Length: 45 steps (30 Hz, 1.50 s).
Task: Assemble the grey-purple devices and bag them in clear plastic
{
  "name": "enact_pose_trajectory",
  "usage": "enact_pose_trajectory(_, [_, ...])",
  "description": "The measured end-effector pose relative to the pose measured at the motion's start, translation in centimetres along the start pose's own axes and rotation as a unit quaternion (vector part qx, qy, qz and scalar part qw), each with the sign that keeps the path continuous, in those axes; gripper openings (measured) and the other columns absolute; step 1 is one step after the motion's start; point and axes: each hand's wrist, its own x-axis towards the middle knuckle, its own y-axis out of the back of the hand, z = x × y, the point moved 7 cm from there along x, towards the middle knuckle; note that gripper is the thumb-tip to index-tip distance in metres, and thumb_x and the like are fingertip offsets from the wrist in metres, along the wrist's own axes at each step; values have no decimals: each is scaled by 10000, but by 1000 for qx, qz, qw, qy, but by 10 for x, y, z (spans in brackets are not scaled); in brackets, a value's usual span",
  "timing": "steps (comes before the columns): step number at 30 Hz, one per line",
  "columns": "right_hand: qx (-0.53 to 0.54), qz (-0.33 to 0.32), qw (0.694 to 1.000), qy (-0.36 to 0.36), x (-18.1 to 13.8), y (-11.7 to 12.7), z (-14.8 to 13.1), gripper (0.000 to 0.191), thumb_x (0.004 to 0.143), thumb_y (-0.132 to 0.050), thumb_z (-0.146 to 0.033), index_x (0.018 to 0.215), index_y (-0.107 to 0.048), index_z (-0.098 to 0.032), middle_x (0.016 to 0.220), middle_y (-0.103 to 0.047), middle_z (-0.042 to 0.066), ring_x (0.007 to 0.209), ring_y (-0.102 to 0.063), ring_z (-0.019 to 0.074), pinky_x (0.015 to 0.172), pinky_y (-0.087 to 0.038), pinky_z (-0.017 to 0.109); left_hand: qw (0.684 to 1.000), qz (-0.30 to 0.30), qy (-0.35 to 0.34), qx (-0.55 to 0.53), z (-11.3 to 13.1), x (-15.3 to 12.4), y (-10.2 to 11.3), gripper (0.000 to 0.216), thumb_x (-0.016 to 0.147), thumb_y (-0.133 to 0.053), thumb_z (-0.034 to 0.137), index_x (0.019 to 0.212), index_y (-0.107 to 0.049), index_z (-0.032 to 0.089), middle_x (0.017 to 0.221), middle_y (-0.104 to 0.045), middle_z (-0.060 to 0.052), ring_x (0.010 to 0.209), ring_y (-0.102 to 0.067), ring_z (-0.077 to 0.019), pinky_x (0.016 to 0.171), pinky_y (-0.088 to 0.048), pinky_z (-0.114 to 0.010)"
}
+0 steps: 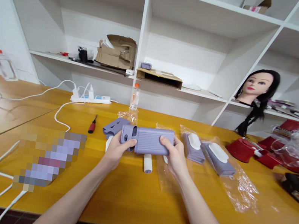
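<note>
In the head view, the ribbed purple case (150, 144) is up in the air near the middle of the frame, over the worktop (89, 197). The fingers of my right hand (179, 156) hold it by its right end, thumb on the front. The fingers of my left hand (113, 154) hold a short purple end piece (124, 135), just left of the case. So the case lies to the right of my left fingers, and my right hand is the nearer one to it. Its long way goes from left to right, and the short piece is in line with it. The two sit side by side, end to end; I can't tell if they touch.

The case is light purple and dull, not shiny, with thin lines running along its long way and soft round corners. The short piece is the same purple. It has a dark oval on its front, and its side by the case looks dark and hollow. A white tube (147, 163) pokes out just under the case.
</note>
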Motion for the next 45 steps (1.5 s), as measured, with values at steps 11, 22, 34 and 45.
enact_pose_trajectory(11, [-27, 12, 999, 25, -4, -2, 0, 263, 642, -693, -367, 817, -601, -193, 816, -637, 8, 775, -557, 175, 710, -428, 274, 994, -23, -105, -33, 20, -5, -9, 484, 797, -482, 453, 1247, -470, 273, 1339, -441, -23, 1283, -310, -175, 1032, -239, -245])
enact_pose_trajectory(22, [-12, 35, 999, 39, -9, -6, 2, 173, 653, -677, -348, 749, -591, -231, 738, -598, -28, 703, -531, 158, 679, -415, 267, 993, 19, -119, -1, 15, -5, -2, 349, 818, -457, 425, 1110, -562, 264, 1167, -545, -29, 1137, -449, -198, 939, -334, -258])
enact_pose_trajectory(34, [-79, 34, 994, 63, -15, -11, -4, 227, 693, -648, -366, 810, -572, -188, 787, -620, -3, 758, -558, 164, 689, -434, 269, 981, 25, -172, 85, 12, -3, 1, 413, 863, -314, 455, 1180, -477, 248, 1152, -521, -53, 1061, -484, -207, 906, -361, -330])
enact_pose_trajectory(45, [-159, 4, 985, 61, -22, -17, -13, 265, 717, -614, -402, 855, -555, -183, 850, -651, 26, 813, -600, 182, 734, -463, 291, 973, 53, -192, 115, 19, -12, 6, 429, 854, -318, 453, 1182, -481, 231, 1062, -564, -53, 915, -543, -205, 793, -415, -315])
